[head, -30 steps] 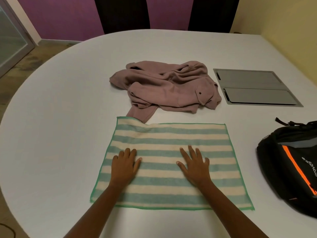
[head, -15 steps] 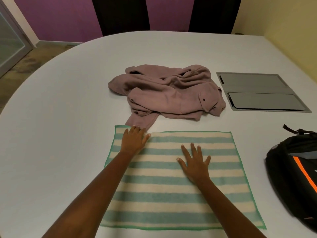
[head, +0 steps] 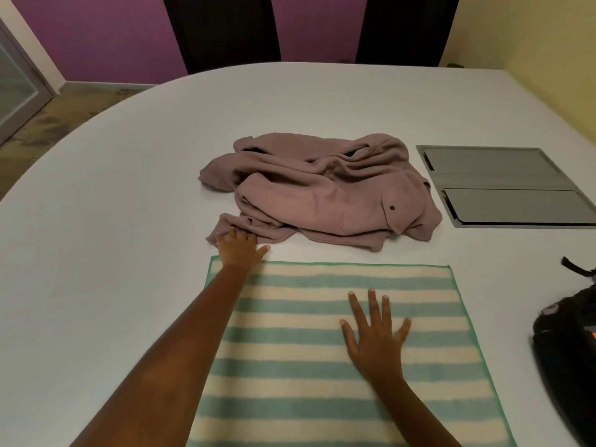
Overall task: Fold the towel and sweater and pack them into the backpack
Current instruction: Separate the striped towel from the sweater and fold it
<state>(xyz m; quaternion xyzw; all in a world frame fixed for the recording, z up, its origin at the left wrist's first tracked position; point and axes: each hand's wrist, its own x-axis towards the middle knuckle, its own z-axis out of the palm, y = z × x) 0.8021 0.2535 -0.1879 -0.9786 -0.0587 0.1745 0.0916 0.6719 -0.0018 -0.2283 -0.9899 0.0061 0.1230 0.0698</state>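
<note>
A: Where's the towel (head: 290,366)?
B: Lower centre of frame, flat on the white table (head: 96,253). Green & cream stripes, green edging, unfolded.
A: R hand?
B: Right hand (head: 375,337) lies palm down on the towel, right of its middle. Fingers straight & spread, gripping nothing.
A: L hand?
B: Left hand (head: 240,248) is at the towel's upper-left corner. The wrist is over that corner and the fingers reach past the top edge.
A: Reaching what?
B: The sweater (head: 322,195). It's a mauve, crumpled heap at frame centre, just above the towel. One sleeve (head: 225,227) trails down-left from it, and the fingertips sit on the sleeve end.
A: Grasping it?
B: Can't tell. The thumb sticks out to the right, not round the cloth. The fingertips are foreshortened, so it could be hooking or just pressing.
A: Does the sweater touch the towel?
B: No, there's a thin strip of table between them. A dark button (head: 392,208) shows on the sweater's right side.
A: Backpack?
B: The backpack (head: 564,366) is at the right edge, lower half, cut off by the frame. It's black w/ a bit of orange, apart from the towel.
A: Anything else?
B: A grey panel (head: 503,185) set into the tabletop at upper right, just right of the sweater.
</note>
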